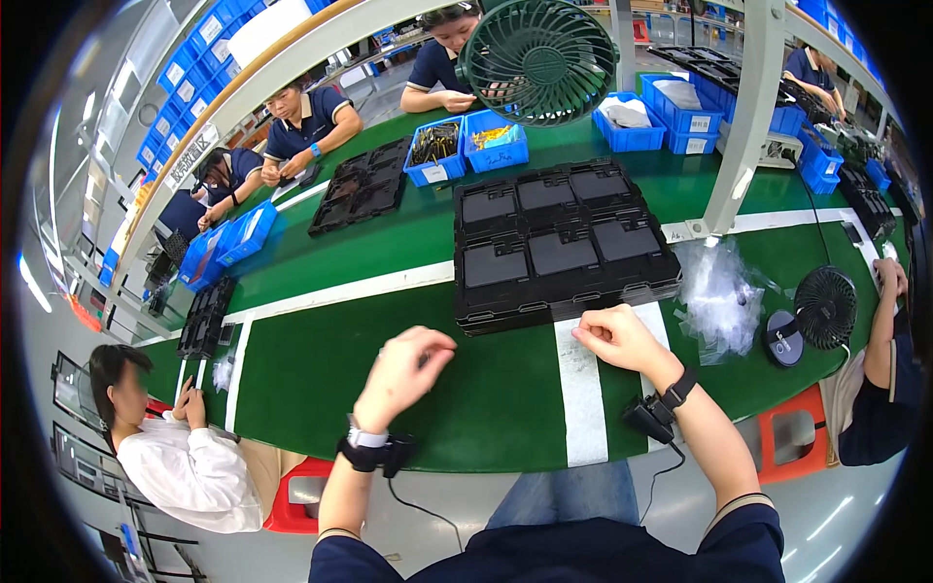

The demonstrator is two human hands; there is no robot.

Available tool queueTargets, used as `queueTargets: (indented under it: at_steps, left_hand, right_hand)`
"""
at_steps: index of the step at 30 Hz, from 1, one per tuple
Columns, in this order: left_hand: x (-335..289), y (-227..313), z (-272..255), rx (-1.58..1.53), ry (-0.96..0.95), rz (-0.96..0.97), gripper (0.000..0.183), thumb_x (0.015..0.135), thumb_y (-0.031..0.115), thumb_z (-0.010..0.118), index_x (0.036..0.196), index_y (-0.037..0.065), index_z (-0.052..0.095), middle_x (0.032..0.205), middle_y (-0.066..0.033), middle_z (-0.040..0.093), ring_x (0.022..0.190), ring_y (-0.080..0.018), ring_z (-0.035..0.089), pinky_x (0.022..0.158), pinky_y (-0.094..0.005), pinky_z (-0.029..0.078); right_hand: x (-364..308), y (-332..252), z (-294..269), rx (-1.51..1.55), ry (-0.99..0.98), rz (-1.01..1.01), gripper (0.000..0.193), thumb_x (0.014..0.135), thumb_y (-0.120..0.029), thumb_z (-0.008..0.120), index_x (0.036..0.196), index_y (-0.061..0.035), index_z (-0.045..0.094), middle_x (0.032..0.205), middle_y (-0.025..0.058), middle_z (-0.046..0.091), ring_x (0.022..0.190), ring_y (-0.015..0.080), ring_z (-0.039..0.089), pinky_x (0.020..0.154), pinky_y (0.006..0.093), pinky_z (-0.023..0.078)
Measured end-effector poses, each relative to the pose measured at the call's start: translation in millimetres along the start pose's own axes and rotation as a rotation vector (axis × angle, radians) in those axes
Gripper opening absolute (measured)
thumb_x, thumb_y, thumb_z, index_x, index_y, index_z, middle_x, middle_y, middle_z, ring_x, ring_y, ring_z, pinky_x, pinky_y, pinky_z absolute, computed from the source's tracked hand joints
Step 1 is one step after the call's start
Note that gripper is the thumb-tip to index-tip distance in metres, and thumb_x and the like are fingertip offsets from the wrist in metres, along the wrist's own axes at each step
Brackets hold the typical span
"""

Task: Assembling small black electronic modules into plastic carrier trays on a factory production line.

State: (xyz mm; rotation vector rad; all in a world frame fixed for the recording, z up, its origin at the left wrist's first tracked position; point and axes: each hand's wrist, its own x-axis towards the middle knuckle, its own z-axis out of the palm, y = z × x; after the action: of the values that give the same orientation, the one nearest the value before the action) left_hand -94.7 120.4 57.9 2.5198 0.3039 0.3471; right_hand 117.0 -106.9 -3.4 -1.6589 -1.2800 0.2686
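Observation:
My left hand (400,374) hovers over the green table (301,374), its fingers curled together. Whatever it may hold is hidden or too small to make out. To the right, my right hand (625,340) is closed too, thumb against the fingers, just in front of the black tray stack (569,287). What lies in its grip, if anything, does not show. The top tray has several compartments with flat dark rectangular panels (564,248) in them. Both of my wrists carry straps with small black devices and cables.
A heap of clear plastic film (719,301) lies right of the trays, beside a small black fan (824,306). Blue bins (496,155) stand behind. A green fan (539,63) hangs above, near a grey post (746,117). Co-workers sit around the table.

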Motion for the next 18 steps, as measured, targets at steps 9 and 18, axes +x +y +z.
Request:
queueTargets:
  at_steps: [9, 18]
  left_hand:
    - [-37, -58, -10, 0.310, 0.059, -0.107, 0.027, 0.069, 0.013, 0.074, 0.093, 0.003, 0.068, 0.103, -0.0099, 0.062, 0.095, -0.0274, 0.060, 0.084, -0.0329, 0.048]
    - [-34, -40, -9, 0.245, 0.116, -0.104, 0.027, 0.067, 0.007, 0.075, 0.089, 0.000, 0.062, 0.097, -0.0107, 0.064, 0.083, -0.0251, 0.064, 0.075, -0.0297, 0.051]
  right_hand:
    - [0, -2, 3, -0.071, -0.040, -0.038, 0.022, 0.081, -0.017, 0.060, 0.066, -0.0029, 0.052, 0.048, 0.0089, 0.046, 0.042, 0.0232, 0.046, 0.044, 0.0332, 0.036]
    - [0, -5, 2, -0.121, -0.040, -0.019, 0.021, 0.081, -0.019, 0.059, 0.068, -0.0035, 0.055, 0.052, 0.0102, 0.051, 0.047, 0.0264, 0.051, 0.047, 0.0346, 0.040]
